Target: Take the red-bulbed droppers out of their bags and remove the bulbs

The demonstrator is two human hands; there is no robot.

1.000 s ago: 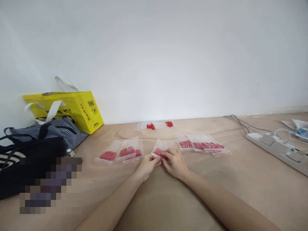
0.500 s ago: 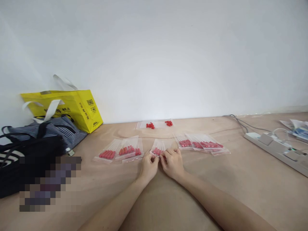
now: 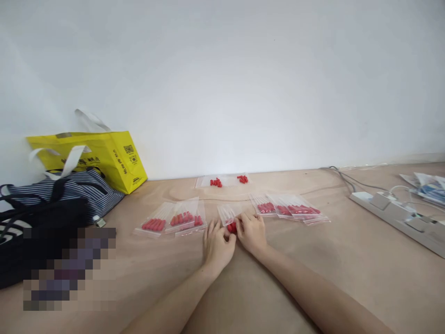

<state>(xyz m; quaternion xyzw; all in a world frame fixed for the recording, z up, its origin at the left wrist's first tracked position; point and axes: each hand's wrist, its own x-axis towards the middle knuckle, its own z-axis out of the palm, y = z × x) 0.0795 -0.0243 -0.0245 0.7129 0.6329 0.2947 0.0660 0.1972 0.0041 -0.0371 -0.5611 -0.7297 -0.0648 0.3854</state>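
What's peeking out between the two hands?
In the head view, red pieces show between the left hand and the right hand, at a see-through bag's near end.

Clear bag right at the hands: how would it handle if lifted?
The clear bag probably flexes easily: its see-through film looks thin. The pale shafts inside may stiffen it lengthwise, looking straight. Likely heavier toward the red ends, which look bulkier.

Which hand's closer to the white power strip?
Right. Both are left of the power strip: the right hand is on the side toward it, the left hand farther away, beyond the right one.
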